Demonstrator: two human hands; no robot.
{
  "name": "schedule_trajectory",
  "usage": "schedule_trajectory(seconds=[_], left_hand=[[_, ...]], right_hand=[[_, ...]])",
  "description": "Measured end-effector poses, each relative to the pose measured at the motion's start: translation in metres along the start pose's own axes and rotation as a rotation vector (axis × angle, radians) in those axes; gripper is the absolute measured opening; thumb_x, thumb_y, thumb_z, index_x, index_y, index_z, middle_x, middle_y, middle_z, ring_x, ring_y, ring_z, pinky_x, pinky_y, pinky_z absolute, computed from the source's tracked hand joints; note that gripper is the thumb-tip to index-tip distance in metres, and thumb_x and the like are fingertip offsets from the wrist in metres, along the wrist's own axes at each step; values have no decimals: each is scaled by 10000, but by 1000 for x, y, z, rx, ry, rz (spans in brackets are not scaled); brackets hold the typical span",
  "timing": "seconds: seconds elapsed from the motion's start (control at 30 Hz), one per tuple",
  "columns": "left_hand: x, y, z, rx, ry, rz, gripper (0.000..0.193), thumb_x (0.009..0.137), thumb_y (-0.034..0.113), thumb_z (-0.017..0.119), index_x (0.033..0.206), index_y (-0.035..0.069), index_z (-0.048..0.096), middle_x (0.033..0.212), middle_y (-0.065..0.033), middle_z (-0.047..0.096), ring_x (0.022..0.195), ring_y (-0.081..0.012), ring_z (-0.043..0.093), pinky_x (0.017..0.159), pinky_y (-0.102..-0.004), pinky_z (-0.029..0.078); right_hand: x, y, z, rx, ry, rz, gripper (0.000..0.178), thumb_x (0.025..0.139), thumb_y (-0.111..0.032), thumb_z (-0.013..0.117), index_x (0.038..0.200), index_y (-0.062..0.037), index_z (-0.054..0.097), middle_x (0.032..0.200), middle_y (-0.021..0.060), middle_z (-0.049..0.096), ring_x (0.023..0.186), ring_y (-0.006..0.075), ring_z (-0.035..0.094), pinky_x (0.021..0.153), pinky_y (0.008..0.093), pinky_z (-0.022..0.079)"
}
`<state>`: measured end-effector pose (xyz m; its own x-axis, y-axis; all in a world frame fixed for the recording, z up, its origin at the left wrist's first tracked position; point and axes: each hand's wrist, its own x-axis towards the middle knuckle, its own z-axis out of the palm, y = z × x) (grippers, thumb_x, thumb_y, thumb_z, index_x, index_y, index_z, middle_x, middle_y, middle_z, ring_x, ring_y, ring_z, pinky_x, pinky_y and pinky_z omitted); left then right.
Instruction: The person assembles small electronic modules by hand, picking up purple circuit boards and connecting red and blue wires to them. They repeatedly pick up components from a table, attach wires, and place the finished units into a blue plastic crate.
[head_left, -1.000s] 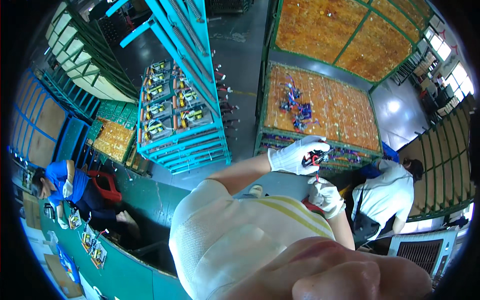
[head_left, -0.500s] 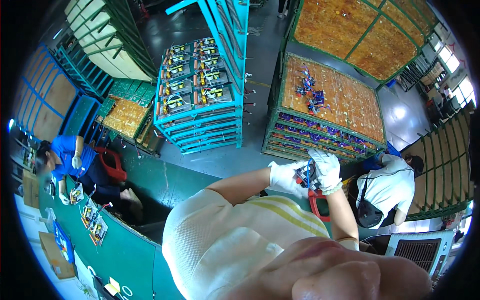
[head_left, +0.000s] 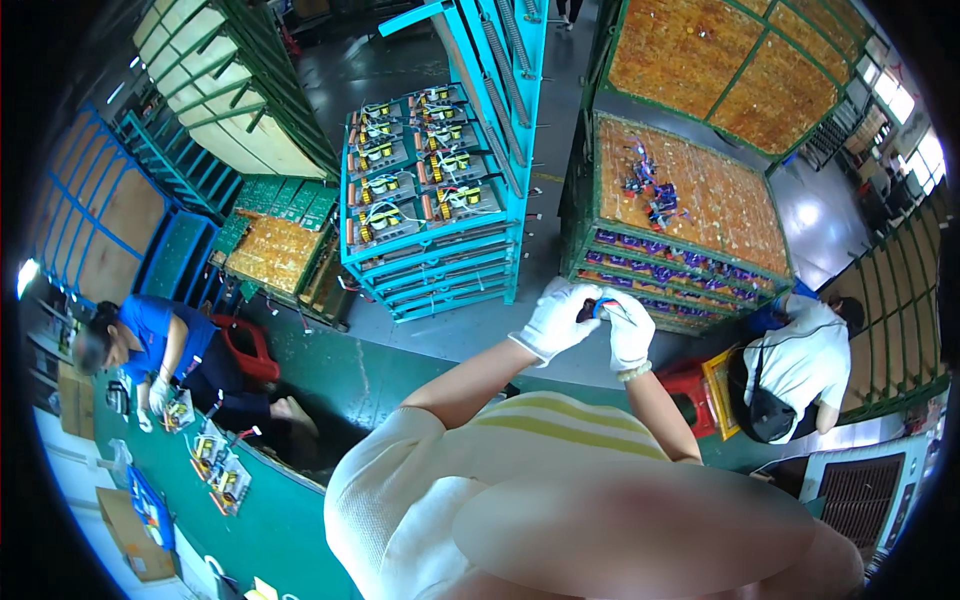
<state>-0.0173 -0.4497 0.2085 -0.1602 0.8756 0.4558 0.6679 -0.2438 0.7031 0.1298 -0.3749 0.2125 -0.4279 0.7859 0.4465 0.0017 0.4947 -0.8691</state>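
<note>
The white-gloved left hand [head_left: 553,325] and white-gloved right hand [head_left: 630,332] both had fingers curled around a small dark part [head_left: 598,308] with red and blue wires, partly hidden between them, in front of the near-left corner of a green-framed rack [head_left: 735,215] with a brown wooden top. Clustered dark-and-blue parts [head_left: 662,204] lay toward that top's left edge.

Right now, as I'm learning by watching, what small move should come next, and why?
Perhaps ease the right hand back slightly from the left hand, exposing the small dark part between them: gloved fingers hide most of it.
</note>
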Motion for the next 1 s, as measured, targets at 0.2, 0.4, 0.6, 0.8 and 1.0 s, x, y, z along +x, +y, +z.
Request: schedule_trajectory(seconds=[0.2, 0.4, 0.6, 0.8, 1.0], left_hand=[[-35, -22, -61, 334, 129, 215, 401, 663, 124, 722, 1022, 66, 553, 1090, -130, 582, 1052, -339, 575, 871, -419, 499], [-38, -29, -107, 474, 37, 614, 212, 633, 99, 677, 832, 74, 609, 1088, -93, 584, 1123, -291, 544, 1000, -484, 430], [-16, 21, -122, 536, 57, 812, 134, 693, 70, 636, 788, 88, 542, 1075, -101, 621, 1124, -327, 555, 977, -543, 421], [-13, -4, -96, 306, -203, 619, 89, 610, 114, 594, 644, 51, 542, 935, -106, 634, 1047, -329, 574, 739, -425, 501], [-20, -61, -96, -708, -937, -103, 286, 811, 307, 616, 791, 22, 593, 774, -102, 578, 782, -275, 603, 708, -331, 492]], right_hand=[[-8, -33, 48, 197, -243, 404, 261, 822, 12, 625, 1076, -26, 672, 968, 74, 677, 839, 127, 611, 726, 274, 498], [-10, -16, 23, 1177, -907, 1074, 291, 913, -46, 549, 1191, 35, 576, 1049, 104, 644, 948, 129, 587, 822, 282, 477], [-25, -23, 21, 531, -1181, 671, 315, 843, -103, 627, 1138, 6, 609, 1079, 126, 660, 958, 214, 636, 794, 319, 519], [-27, -23, 19, -417, -755, -202, 231, 757, -117, 646, 983, -149, 613, 838, 146, 643, 720, 333, 623, 639, 380, 495], [7, -38, 28, -930, -305, -612, 264, 780, -126, 599, 1043, -97, 590, 845, 84, 555, 634, 258, 581, 515, 361, 485]])
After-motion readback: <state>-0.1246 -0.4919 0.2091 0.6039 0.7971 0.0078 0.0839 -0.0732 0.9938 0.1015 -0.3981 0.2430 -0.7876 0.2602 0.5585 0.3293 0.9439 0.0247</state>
